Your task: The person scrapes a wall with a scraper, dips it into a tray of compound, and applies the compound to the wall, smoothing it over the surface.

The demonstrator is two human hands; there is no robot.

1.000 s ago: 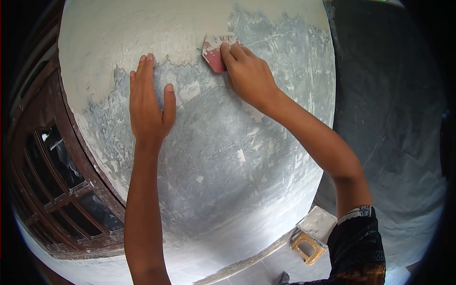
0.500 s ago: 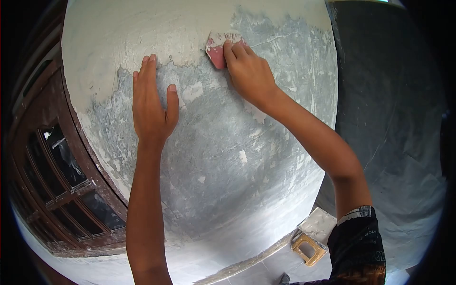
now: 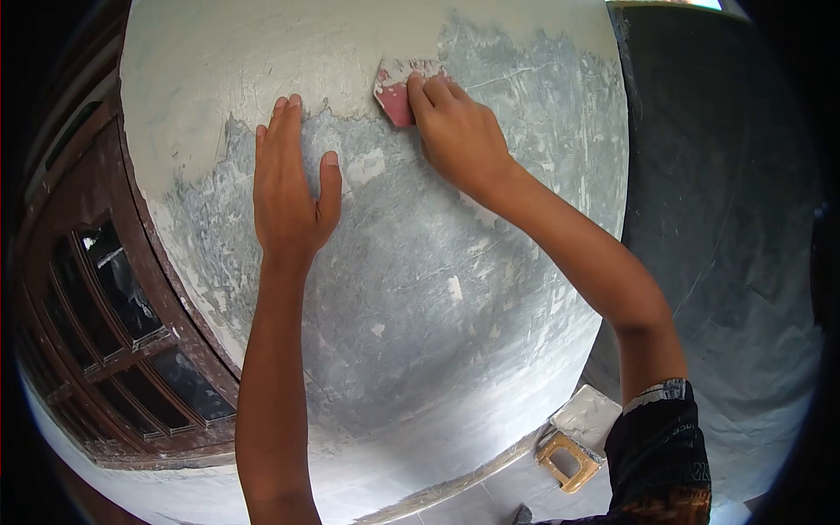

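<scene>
A flat red putty scraper (image 3: pixel 396 106), smeared with pale putty along its upper part, is pressed to the wall (image 3: pixel 394 236). Gripping its right side are the fingers of my right hand (image 3: pixel 461 136). Cream putty covers the wall's upper part, and the scraper sits near its ragged lower border. Below that, the surface is patchy grey with white flecks. To the left, my left hand (image 3: pixel 293 192) lies against the wall, fingers straight and thumb apart, holding nothing; its fingertips reach the putty's border.
A brown wooden frame with glass panes (image 3: pixel 122 280) borders the wall on the left. At right hangs a large dark sheet (image 3: pixel 726 192). On the tiled floor, lower right, are a yellowish stool-like object (image 3: pixel 569 462) and a putty-covered board or tray (image 3: pixel 588 416).
The scraper in my right hand has slid slightly left along the wall. My left hand keeps its place on the wall, while the whole view has shifted a little.
</scene>
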